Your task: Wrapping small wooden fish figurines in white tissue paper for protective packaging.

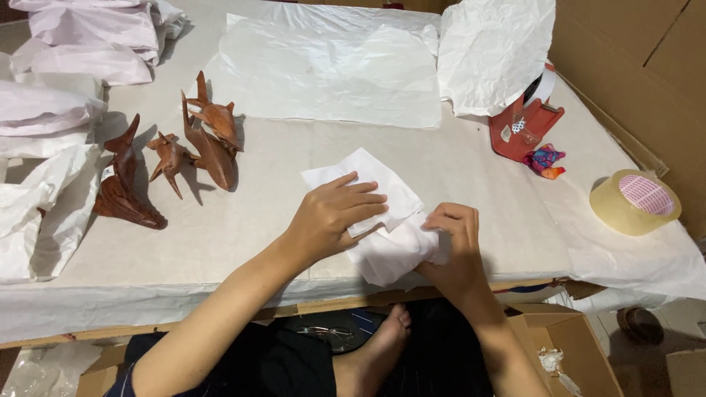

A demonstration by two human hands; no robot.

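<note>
The left hand (334,213) lay flat, fingers spread, pressing on a white paper bundle (382,220) near the table's (220,242) front edge, while the right hand (452,235) curled in from the other side and pinched the paper's folded end. Three brown wooden carvings (173,165) stood well apart to the left, beside several wrapped bundles (59,66). Behind lay one flat sheet (331,73) and one crumpled sheet (496,48), with one red tape dispenser (523,126) and one tape roll (636,202) on the right; nothing blocked the hands.
</note>
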